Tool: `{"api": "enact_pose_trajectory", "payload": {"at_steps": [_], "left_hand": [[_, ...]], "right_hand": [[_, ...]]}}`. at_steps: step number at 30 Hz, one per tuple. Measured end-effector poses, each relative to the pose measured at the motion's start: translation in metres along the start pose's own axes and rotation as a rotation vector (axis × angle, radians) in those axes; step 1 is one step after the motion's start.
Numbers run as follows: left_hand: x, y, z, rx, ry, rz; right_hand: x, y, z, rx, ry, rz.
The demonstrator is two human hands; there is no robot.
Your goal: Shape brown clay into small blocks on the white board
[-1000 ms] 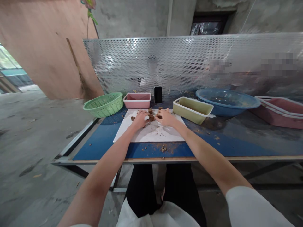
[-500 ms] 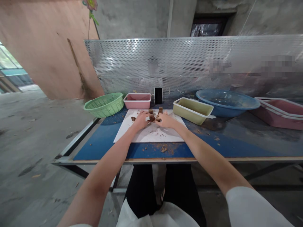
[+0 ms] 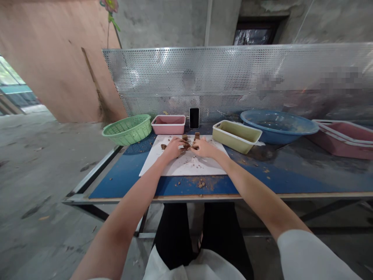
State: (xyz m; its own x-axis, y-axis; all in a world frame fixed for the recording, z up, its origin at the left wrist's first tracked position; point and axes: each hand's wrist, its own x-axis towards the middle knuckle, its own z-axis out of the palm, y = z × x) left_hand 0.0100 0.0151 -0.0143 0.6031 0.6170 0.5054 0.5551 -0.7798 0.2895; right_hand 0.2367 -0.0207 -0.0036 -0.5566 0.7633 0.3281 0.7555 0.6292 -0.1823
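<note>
A white board (image 3: 186,167) lies on the blue table, scattered with brown crumbs. Over its middle, my left hand (image 3: 174,148) and my right hand (image 3: 202,148) are closed on a brown lump (image 3: 186,146) between them, the fingers of each pressing one side. Behind the hands stand two brown blocks, one (image 3: 184,137) near my left fingertips and another (image 3: 197,135) behind my right hand. A further brown piece (image 3: 163,147) rests left of my left hand.
Along the back are a green basket (image 3: 128,130), a pink bin (image 3: 168,125), an upright phone (image 3: 194,118), an olive bin (image 3: 237,136), a blue basin (image 3: 279,126) and pink bins (image 3: 345,139). Small crumbs (image 3: 201,183) lie near the front edge of the table.
The brown lump between my hands looks lower and flatter, and more of it is hidden by the fingers. More crumbs show on the board just in front of the hands.
</note>
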Motion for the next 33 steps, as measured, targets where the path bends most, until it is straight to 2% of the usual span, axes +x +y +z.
{"api": "enact_pose_trajectory", "payload": {"at_steps": [4,9,15,20,25,30,33], "left_hand": [[0.000,0.000,0.000,-0.003,0.000,0.001],[0.001,-0.004,0.002,-0.013,0.015,0.003],[0.001,-0.004,0.001,-0.008,0.005,-0.003],[0.000,-0.001,0.000,-0.004,0.002,-0.002],[0.000,0.000,-0.001,-0.015,0.003,-0.006],[-0.002,-0.005,0.001,-0.014,0.004,0.009],[-0.005,-0.009,0.002,-0.008,0.036,-0.005]], "right_hand": [[0.001,-0.003,0.001,-0.010,-0.030,0.007],[-0.001,-0.001,0.000,-0.003,0.034,0.021],[0.002,-0.002,0.003,-0.016,-0.024,0.027],[0.002,-0.003,0.000,-0.010,0.031,0.052],[0.002,-0.005,0.001,-0.033,-0.009,0.036],[0.001,-0.003,-0.005,-0.002,0.079,0.029],[-0.003,-0.002,-0.009,-0.022,0.079,-0.007]]}}
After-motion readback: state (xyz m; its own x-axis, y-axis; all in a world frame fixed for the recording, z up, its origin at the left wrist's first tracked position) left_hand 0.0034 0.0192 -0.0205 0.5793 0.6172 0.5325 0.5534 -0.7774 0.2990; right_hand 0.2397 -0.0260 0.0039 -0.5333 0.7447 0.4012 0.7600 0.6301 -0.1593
